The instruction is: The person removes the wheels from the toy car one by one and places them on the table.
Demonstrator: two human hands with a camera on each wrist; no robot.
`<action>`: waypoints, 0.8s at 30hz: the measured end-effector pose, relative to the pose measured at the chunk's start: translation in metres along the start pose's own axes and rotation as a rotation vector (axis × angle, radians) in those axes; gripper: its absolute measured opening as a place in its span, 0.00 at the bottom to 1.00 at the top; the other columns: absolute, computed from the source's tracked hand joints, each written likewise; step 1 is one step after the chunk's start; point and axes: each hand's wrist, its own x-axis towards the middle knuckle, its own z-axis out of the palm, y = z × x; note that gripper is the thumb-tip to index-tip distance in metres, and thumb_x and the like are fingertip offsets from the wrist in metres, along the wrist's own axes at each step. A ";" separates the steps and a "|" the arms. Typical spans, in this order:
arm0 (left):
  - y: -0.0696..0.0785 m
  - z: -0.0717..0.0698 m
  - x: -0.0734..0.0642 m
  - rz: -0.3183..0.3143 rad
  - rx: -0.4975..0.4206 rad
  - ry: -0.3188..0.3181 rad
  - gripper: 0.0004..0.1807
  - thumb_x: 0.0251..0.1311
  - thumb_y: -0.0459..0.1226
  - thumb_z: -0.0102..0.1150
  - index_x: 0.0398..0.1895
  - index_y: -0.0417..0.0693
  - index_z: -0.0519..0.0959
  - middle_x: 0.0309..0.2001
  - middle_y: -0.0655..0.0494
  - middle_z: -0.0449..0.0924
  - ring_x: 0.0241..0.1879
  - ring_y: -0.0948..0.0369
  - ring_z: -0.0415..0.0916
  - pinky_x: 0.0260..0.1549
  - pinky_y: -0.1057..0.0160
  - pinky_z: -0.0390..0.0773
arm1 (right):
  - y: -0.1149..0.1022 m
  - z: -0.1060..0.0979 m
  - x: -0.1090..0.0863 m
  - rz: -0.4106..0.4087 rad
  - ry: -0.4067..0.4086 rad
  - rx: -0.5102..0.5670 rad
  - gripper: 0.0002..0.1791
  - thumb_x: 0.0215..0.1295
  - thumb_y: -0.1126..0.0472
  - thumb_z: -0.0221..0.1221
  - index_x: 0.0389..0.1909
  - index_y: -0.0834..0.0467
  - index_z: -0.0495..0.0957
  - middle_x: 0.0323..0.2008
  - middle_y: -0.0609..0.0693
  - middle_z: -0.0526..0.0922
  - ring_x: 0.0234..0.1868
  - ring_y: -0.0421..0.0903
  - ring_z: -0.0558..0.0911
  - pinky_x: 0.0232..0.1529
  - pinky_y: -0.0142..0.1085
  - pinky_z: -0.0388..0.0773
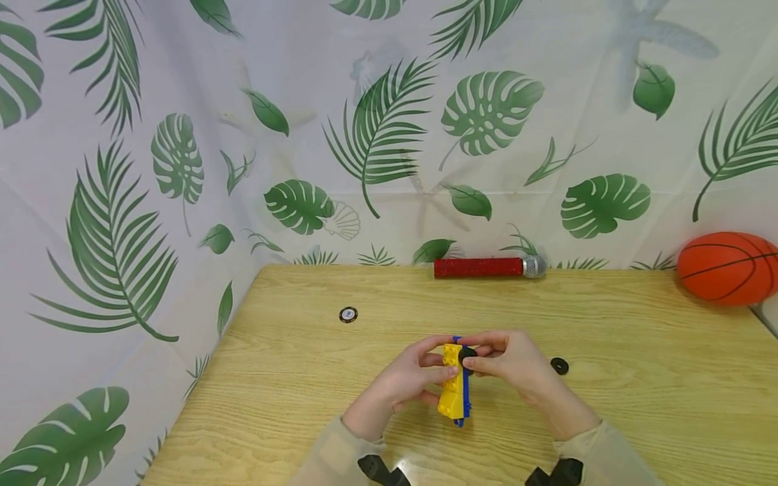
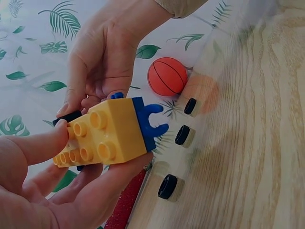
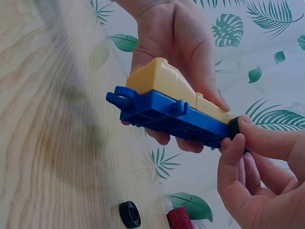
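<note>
the yellow-and-blue toy (image 1: 452,397) is held between both hands (image 1: 408,375) (image 1: 518,364)

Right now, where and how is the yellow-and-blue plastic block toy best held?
Probably around its chunky yellow body, coming from the person's left: yellow faces that side, while the flatter blue base faces right, where the right hand holds a small round black wheel.

A red microphone (image 1: 480,268) with a silver head lies along the worktop's (image 1: 273,391) back edge; an orange ball (image 1: 726,268) sits farther right, before leaf-printed cloth (image 1: 304,152).
</note>
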 end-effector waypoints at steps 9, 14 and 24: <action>0.000 0.002 0.003 -0.006 0.026 0.057 0.29 0.67 0.34 0.59 0.71 0.56 0.68 0.51 0.46 0.82 0.40 0.57 0.84 0.36 0.50 0.87 | -0.001 0.004 0.001 0.020 0.045 -0.002 0.21 0.63 0.69 0.65 0.57 0.70 0.78 0.30 0.49 0.78 0.33 0.43 0.81 0.41 0.36 0.86; -0.002 0.004 0.004 0.007 0.040 0.089 0.28 0.67 0.34 0.60 0.70 0.55 0.70 0.49 0.46 0.83 0.38 0.56 0.85 0.33 0.51 0.87 | 0.000 0.005 0.003 0.029 0.065 -0.012 0.20 0.63 0.68 0.65 0.56 0.69 0.79 0.31 0.50 0.78 0.33 0.44 0.81 0.41 0.37 0.86; -0.006 0.007 0.006 0.049 0.107 0.172 0.27 0.64 0.33 0.63 0.67 0.55 0.73 0.47 0.49 0.83 0.36 0.58 0.84 0.28 0.55 0.87 | -0.001 0.009 0.003 0.031 0.118 -0.065 0.19 0.62 0.68 0.66 0.54 0.67 0.81 0.28 0.49 0.78 0.31 0.45 0.80 0.38 0.37 0.86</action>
